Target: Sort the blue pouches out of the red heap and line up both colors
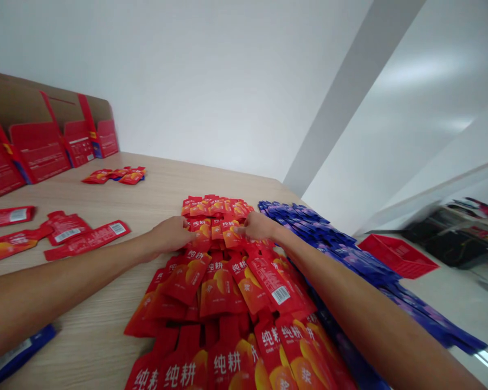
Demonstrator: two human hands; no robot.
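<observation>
Rows of red drink pouches point(217, 290) with yellow fruit pictures lie overlapping down the middle of the table. Toward the far end of these rows, my left hand point(173, 234) has its fingers curled at the left edge of a pouch point(201, 230). From the other side my right hand point(260, 226) pinches the edge of another red pouch point(230, 233). Parts of the fingertips of both hands are hidden among the pouches. One pouch point(270, 281) in the nearer rows shows its barcode side. Blue pouches point(309, 225) lie in rows just right of the red ones, partly behind my right forearm.
Open red cartons point(40, 149) line the back left of the table point(158, 179). A small pile of pouches point(117, 174) lies near them. Several loose red pouches point(85, 238) and a blue packet point(20, 352) are at left. A red basket point(396, 254) stands beyond the right edge.
</observation>
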